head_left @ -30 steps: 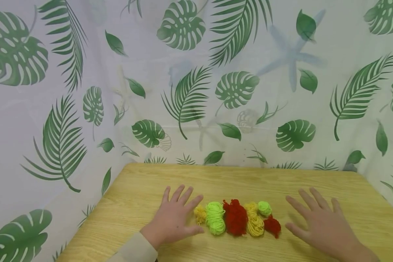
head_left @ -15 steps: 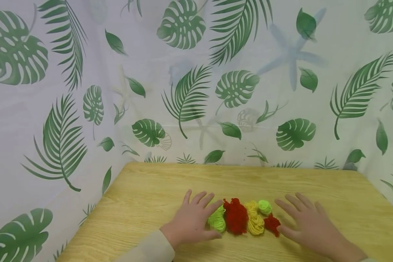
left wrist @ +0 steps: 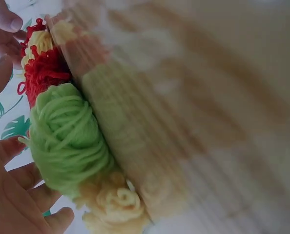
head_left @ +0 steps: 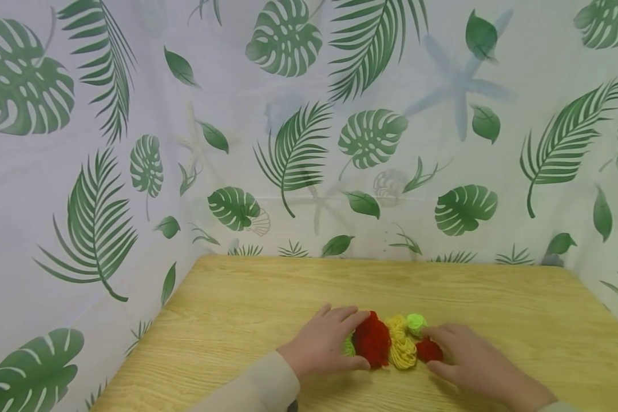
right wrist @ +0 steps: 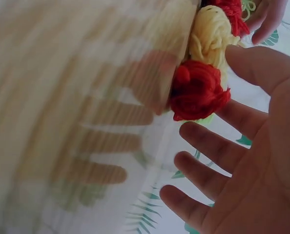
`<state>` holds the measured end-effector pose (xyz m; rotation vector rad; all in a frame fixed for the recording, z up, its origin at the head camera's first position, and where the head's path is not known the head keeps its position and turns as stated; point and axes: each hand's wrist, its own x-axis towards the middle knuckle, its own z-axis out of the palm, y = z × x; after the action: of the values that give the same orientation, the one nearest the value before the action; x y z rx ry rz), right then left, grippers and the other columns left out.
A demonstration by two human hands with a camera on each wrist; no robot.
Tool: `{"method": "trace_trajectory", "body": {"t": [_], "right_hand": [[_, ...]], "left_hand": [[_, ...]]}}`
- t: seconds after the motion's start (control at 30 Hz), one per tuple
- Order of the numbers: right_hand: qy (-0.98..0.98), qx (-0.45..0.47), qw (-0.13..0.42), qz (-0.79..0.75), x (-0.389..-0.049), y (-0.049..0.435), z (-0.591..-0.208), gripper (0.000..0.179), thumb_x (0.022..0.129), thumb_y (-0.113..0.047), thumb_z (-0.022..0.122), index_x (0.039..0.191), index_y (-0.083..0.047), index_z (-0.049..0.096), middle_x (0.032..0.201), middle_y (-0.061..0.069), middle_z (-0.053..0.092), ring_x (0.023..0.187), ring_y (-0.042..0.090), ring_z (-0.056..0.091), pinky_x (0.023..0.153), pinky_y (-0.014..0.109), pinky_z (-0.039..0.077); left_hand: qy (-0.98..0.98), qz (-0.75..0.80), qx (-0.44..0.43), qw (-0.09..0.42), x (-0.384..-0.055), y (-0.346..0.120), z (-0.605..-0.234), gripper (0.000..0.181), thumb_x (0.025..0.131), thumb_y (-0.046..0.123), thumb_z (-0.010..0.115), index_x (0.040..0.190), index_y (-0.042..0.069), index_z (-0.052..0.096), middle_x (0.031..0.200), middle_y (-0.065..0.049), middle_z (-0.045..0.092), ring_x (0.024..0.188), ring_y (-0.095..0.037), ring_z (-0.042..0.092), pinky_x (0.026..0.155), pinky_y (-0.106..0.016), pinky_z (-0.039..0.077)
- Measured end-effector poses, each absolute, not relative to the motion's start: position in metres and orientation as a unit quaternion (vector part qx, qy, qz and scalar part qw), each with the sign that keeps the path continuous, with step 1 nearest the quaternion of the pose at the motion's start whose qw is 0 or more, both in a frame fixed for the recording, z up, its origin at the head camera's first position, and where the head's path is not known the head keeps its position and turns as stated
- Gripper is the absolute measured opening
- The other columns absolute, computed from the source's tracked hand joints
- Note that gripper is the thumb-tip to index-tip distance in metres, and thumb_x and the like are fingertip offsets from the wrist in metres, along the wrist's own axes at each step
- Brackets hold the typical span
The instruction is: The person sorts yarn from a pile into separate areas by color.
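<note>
Several bundles of yarn lie in a row on the table. A large red bundle (head_left: 372, 340) is in the middle, with a yellow skein (head_left: 403, 348) beside it. On the right are a small green ball (head_left: 416, 324) and a small red ball (head_left: 430, 349). My left hand (head_left: 325, 343), fingers loosely bent, is at the left end and covers most of the big green skein (left wrist: 69, 139); a small pale-yellow bundle (left wrist: 113, 204) there is hidden in the head view. My right hand (head_left: 471, 360) is beside the small red ball; its fingers (right wrist: 213, 146) are spread in the right wrist view.
The wood-grain table (head_left: 247, 292) has a shiny top that mirrors the yarn in both wrist views. Behind it and along its sides hangs a white cloth (head_left: 309, 240) with green leaf prints.
Both hands have moved inward, toward each other, from the two sides to the ends of the yarn row. Their spread fingers have drawn closer together. The bundles stay roughly where they were.
</note>
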<state>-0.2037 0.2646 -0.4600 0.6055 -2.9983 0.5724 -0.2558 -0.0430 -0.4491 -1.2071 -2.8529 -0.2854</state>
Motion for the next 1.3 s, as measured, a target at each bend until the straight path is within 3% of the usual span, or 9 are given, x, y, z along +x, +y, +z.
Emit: {"method": "trace_trajectory", "body": {"t": [0.17,0.4,0.57,0.9,1.1,1.3], "right_hand": [[-0.961,0.161,-0.032,0.220,-0.207,0.261,-0.459,0.055,0.086,-0.036,0.081,0.133,-0.013,0.065,0.125,0.007,0.066,0.115,0.033,0.060,0.096,0.056,0.050],[-0.958,0.134,-0.068,0.243,-0.212,0.258,-0.459,0.048,0.084,-0.028,0.083,0.129,-0.017,0.067,0.122,0.002,0.067,0.111,0.027,0.062,0.094,0.055,0.051],[-0.959,0.133,-0.065,0.242,-0.215,0.259,-0.461,0.042,0.084,-0.025,0.083,0.123,-0.018,0.069,0.115,-0.002,0.067,0.103,0.020,0.062,0.089,0.049,0.053],[-0.954,0.106,-0.069,0.270,-0.216,0.272,-0.462,0.037,0.088,-0.029,0.079,0.122,-0.019,0.068,0.116,-0.003,0.066,0.104,0.018,0.061,0.088,0.048,0.052],[-0.954,0.119,-0.039,0.271,-0.218,0.290,-0.460,0.042,0.088,-0.028,0.079,0.124,-0.011,0.066,0.116,0.001,0.066,0.102,0.019,0.063,0.086,0.046,0.054],[-0.957,0.112,-0.029,0.264,-0.219,0.305,-0.458,0.044,0.090,-0.033,0.077,0.125,-0.009,0.066,0.113,0.000,0.067,0.098,0.017,0.062,0.081,0.043,0.054]], "left_hand": [[-0.920,-0.111,-0.376,-0.007,-0.263,-0.026,-0.450,0.088,0.084,0.067,0.070,0.157,0.029,0.037,0.153,0.006,0.045,0.137,-0.016,0.046,0.116,-0.044,0.033],[-0.925,-0.105,-0.364,-0.035,-0.274,-0.011,-0.456,0.090,0.078,0.070,0.073,0.154,0.036,0.039,0.149,0.010,0.048,0.135,-0.013,0.047,0.116,-0.057,0.026],[-0.930,-0.087,-0.353,-0.056,-0.274,-0.006,-0.454,0.082,0.079,0.064,0.078,0.149,0.036,0.047,0.140,0.011,0.055,0.127,-0.010,0.052,0.115,-0.057,0.027],[-0.937,-0.070,-0.336,-0.065,-0.274,-0.002,-0.453,0.073,0.079,0.053,0.083,0.143,0.036,0.053,0.132,0.015,0.059,0.120,-0.005,0.055,0.117,-0.052,0.026],[-0.939,-0.065,-0.333,-0.058,-0.272,-0.001,-0.453,0.073,0.079,0.052,0.083,0.143,0.035,0.053,0.132,0.014,0.060,0.121,-0.005,0.055,0.117,-0.047,0.028],[-0.936,-0.061,-0.342,-0.056,-0.272,-0.002,-0.452,0.073,0.081,0.052,0.083,0.144,0.030,0.053,0.128,0.013,0.061,0.113,-0.002,0.055,0.112,-0.035,0.035]]}}
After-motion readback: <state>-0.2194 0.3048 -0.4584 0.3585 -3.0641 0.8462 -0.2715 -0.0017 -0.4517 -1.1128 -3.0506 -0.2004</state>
